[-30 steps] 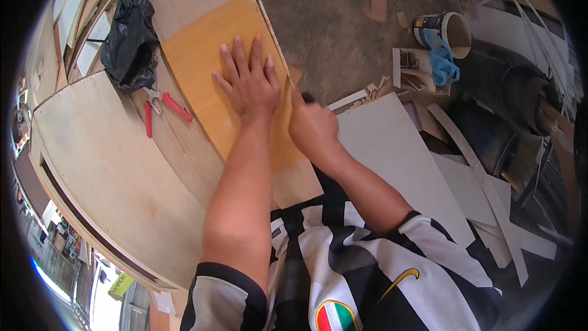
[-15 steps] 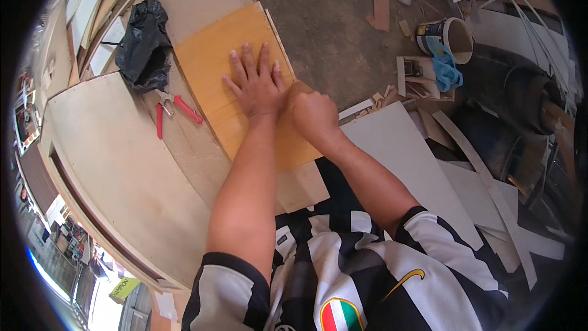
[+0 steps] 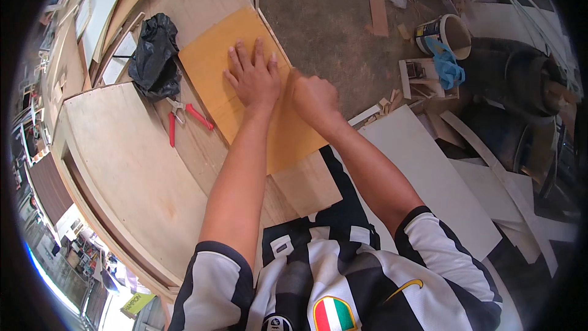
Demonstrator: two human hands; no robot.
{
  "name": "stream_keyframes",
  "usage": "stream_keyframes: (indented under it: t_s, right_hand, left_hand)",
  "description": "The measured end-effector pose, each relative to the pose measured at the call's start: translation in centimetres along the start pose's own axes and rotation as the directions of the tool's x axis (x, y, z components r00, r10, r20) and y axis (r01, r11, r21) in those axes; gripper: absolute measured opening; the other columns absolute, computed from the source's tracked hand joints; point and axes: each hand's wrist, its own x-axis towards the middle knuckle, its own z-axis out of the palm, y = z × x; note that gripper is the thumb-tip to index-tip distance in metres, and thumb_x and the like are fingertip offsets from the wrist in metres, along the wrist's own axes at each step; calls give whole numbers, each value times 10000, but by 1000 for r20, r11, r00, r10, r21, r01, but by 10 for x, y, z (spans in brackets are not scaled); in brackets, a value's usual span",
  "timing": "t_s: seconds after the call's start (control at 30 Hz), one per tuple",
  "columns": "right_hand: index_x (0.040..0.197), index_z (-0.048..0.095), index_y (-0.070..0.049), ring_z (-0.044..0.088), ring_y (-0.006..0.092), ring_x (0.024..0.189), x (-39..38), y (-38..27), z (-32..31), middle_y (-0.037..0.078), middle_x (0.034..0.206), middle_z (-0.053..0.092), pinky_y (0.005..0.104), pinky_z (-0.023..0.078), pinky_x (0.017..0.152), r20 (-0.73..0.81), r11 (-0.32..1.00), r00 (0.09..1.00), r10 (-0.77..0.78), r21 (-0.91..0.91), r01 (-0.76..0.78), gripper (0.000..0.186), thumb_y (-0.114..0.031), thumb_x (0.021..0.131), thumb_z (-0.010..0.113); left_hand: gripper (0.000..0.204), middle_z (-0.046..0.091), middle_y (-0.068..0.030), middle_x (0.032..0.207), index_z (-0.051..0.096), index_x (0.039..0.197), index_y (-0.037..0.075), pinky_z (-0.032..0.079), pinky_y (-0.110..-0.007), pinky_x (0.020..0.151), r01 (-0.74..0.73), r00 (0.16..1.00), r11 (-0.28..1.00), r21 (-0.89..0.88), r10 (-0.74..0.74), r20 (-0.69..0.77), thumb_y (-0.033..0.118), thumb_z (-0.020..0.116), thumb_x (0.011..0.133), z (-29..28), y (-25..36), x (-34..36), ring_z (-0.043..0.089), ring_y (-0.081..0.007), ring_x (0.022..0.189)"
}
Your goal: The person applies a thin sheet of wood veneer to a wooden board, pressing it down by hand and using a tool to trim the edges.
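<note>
A yellow-orange sheet lies on a pale plywood board. My left hand rests flat on the sheet with fingers spread. Just right of it, near the sheet's right side, my right hand is closed; what it grips is hidden and blurred. Red-handled pliers lie on the wood left of the sheet, beside a crumpled black plastic bag.
A larger pale panel is at the left. A white board lies right of my forearm. Beyond are a bucket, blue plastic, dark rolled material and scattered offcuts on the floor.
My right hand has shifted up and slightly sideways along the sheet since a second ago. My left hand stays flat on it. The surroundings have shifted a little in view.
</note>
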Motion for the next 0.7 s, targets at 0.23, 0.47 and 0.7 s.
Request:
stream_keyframes:
  t_s: [0.23,0.47,0.7]
  right_hand:
    - [1210,612,-61,724,447,778,-2,3,19,248,810,718,542,583,678,-65,999,998,-6,48,9,324,-158,903,574]
    - [1371,570,-65,716,411,680,-49,7,21,192,693,695,532,566,619,-98,999,994,-47,-18,45,497,-127,877,575]
    - [1440,496,-70,696,401,610,-14,12,36,173,647,677,518,549,563,-154,999,987,-50,-14,48,619,-104,834,616]
  left_hand:
    - [548,205,-48,1697,345,1586,322,68,-639,1216,-3,999,1000,-3,3,39,464,370,1058,7,-1,-38,99,-337,1572]
    - [577,133,-12,1716,293,1604,341,4,-624,1223,74,989,997,-7,-73,126,471,351,1045,6,4,-38,21,-314,1583]
    - [560,173,-37,1705,340,1586,316,57,-649,1199,34,996,999,-1,-34,81,447,377,1043,5,9,-37,76,-331,1573]
